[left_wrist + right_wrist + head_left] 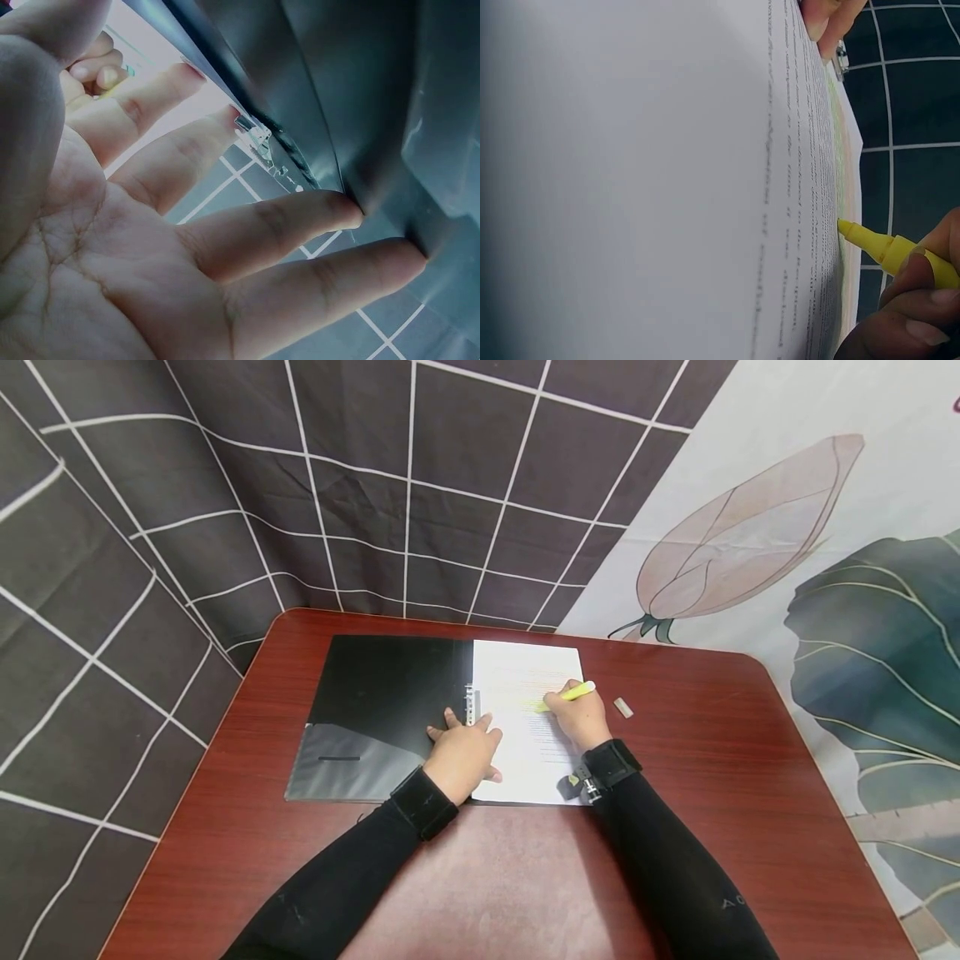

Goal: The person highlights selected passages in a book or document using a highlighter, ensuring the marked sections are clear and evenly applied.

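Note:
An opened black binder (390,685) lies on the table, with printed white paper (517,668) on its right side. My right hand (585,718) pinches a yellow highlighter (579,690), whose tip meets the lines of text in the right wrist view. Some printed lines carry yellow, green and orange tints. Fingers spread, my left hand (462,755) rests across the binder's spine, beside the metal ring clip (470,703). In the left wrist view its fingertips (346,211) touch the dark cover and the page edge.
A small pale block (623,707), like an eraser, lies on the reddish wooden table (690,718) to the right of the paper. Grid-patterned dark cloth (360,452) hangs behind, and a white cloth with plant prints hangs at the right.

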The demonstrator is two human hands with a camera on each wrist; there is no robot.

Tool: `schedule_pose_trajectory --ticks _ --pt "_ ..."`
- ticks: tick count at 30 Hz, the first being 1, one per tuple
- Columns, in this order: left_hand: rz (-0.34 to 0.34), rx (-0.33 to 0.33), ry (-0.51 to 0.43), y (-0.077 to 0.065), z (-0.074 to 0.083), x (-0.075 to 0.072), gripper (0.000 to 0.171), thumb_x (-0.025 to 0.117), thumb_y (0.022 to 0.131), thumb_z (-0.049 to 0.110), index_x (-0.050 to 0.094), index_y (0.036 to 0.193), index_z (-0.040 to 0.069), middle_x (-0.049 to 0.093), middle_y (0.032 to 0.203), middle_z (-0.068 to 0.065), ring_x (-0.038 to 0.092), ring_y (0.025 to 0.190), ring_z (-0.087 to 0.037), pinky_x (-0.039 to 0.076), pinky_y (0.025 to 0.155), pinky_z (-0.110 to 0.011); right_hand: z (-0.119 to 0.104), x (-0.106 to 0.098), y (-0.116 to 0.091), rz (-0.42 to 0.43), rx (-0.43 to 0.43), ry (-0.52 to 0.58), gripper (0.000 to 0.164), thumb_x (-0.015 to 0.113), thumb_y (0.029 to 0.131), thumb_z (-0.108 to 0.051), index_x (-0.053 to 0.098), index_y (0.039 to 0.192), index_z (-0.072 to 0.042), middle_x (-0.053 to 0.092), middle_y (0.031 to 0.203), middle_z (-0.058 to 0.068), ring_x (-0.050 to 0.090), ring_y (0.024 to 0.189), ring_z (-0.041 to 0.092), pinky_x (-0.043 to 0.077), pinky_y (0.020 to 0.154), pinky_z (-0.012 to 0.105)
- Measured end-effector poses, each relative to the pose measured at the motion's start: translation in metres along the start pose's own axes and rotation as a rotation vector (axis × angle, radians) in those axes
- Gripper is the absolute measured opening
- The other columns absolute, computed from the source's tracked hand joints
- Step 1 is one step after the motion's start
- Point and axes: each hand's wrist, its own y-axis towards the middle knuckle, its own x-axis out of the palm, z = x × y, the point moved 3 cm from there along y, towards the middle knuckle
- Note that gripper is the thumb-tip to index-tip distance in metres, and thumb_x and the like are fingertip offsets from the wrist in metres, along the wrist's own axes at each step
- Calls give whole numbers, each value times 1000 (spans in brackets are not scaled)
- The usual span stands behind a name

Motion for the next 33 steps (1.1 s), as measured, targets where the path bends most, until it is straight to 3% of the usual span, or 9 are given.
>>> schedule_pose_trajectory --ticks 14,24,33 --pt "32 6 -2 0 -1 6 84 93 85 62 68 158 28 57 175 -1 46 152 -73 56 98 -87 5 -3 3 3 22 4 18 66 103 -13 57 88 -8 54 84 6 57 84 25 44 70 29" --pt "8 4 -30 -9 3 -11 80 94 88 56 70 156 23 59 174 -4 43 153 -74 54 100 -89 5 -7 -2 24 27 33 19 67 104 -12 56 90 -7 50 83 5 55 84 26 45 72 31" --pt "61 19 -21 -6 0 -1 80 96 85 58 71 154 24 60 172 -3 45 152 -74 55 98 -89 7 -9 -1 28 35 25 20 67 105 -13 55 91 -7 49 81 6 53 82 26 44 73 32"
